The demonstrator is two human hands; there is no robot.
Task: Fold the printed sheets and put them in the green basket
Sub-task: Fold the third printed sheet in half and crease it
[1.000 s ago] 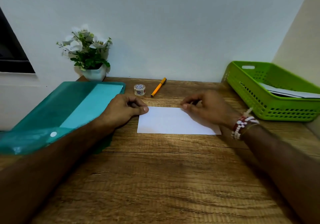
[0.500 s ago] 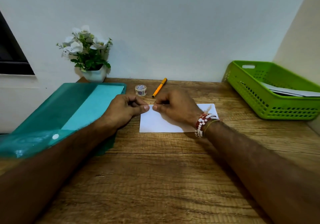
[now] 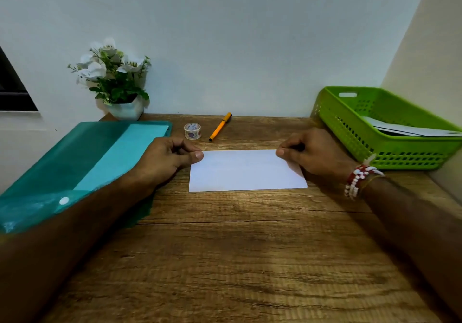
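The sheet (image 3: 246,170) lies flat on the desk (image 3: 225,260), mid-surface and closer to the far edge, a white rectangle with no print showing on top. The left hand (image 3: 167,159) has its far left corner, thumb down on the paper and fingers curled tight beside it. The right hand (image 3: 315,156) mirrors that at the far right corner, thumb tip on the edge, fingers tucked in. By its shape, this one looks folded at least once. Whether another fold is planned, I cannot tell.

At the far right corner sits the basket (image 3: 405,147), with white papers (image 3: 400,129) already inside, so part of the job looks done. This sheet has yet to make the trip.

A teal folder (image 3: 87,157) covers the left edge. A tape roll (image 3: 192,131), a pen (image 3: 220,127) and a plant (image 3: 115,77) line the far edge.
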